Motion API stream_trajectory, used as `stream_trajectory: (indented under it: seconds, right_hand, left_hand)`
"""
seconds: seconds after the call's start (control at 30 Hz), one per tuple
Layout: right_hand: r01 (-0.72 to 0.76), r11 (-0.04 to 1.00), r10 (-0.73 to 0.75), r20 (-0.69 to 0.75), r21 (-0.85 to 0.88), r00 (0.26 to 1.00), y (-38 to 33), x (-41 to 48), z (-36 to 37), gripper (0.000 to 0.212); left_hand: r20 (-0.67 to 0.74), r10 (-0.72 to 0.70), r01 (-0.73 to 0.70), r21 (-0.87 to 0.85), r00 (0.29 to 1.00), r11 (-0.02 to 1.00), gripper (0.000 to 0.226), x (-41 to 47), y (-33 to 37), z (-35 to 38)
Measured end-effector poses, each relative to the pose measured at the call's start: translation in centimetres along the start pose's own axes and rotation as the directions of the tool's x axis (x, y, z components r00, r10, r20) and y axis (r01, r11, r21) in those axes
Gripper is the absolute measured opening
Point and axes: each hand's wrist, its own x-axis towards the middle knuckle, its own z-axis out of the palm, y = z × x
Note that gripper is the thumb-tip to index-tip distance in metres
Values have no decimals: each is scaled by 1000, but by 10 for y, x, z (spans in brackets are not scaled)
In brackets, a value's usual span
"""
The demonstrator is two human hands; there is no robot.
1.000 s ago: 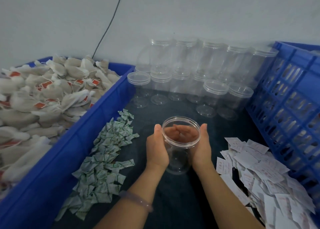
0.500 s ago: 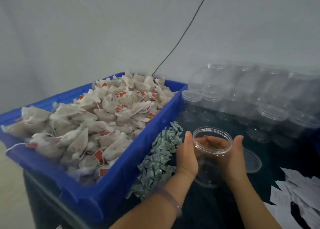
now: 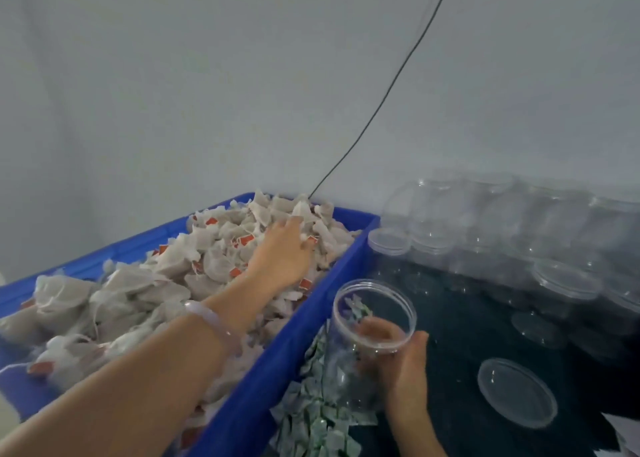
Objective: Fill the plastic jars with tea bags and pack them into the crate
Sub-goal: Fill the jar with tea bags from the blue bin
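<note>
Clear plastic fills your right hand (image 3: 405, 363): its grip is wrapped round the side of an open jar (image 3: 346, 359), fingers showing through the wall, mouth upward. Nothing is in the jar. Your left hand (image 3: 284, 252) reaches over the tea bags (image 3: 145, 294) heaped in the blue bin (image 3: 294, 349). Its grip is loose, fingers out flat on the heap, and as far as the blur shows, no bag is taken up.

I judge you are at the very start. The first handful is not yet lifted, and this jar is to be filled and closed. Its lid (image 3: 516, 391) lies apart on the dark table (image 3: 460, 325) to your right. Rows of empty jars (image 3: 485, 235) stand stacked against the wall, and all look unfilled. The crate is out of view, so you cannot tell how packing stands.

For room, the bin's near rim stands between the heap and the jar. The jar's mouth is just beside that rim, so the carry over it should be short. Green sachets (image 3: 311, 418) lie beside the jar at the bin's foot; mind them when setting it down. Dark table shows between jar and lid.
</note>
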Motion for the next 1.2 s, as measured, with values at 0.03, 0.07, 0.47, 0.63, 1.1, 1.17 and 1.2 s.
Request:
stream_trajectory:
  seconds: [0.03, 0.07, 0.47, 0.63, 1.1, 1.17, 1.2]
  right_hand:
    - [26, 999, -27, -23, -43, 999, 12, -2, -3, 49]
    - [32, 999, -32, -42, -22, 999, 21, -4, -8, 46]
    - [62, 998, -61, -56, 1, 997, 34, -1, -17, 77]
    - [66, 997, -67, -42, -40, 997, 36, -1, -18, 76]
    - [79, 997, -80, -57, -19, 995, 37, -3, -17, 67]
    - [81, 997, -82, -66, -17, 994, 36, -3, -17, 69]
    - [81, 997, -82, -67, -15, 994, 36, -4, -16, 70]
  left_hand:
    - [-14, -4, 6, 127, 1000, 992, 49, 6, -22, 4]
    - [10, -19, 17, 191, 1000, 982, 51, 9, -43, 11]
    - [205, -23, -130, 700, 979, 702, 31, 9, -64, 49]
    - [-3, 75, -75, -8, 997, 997, 13, 2, -27, 22]
    - [455, 390, -222, -379, 801, 898, 26, -35, 21, 11]
    - [309, 290, -209, -268, 906, 940, 24, -21, 6, 6]
    - [245, 215, -189, -123, 946, 974, 25, -13, -6, 6]
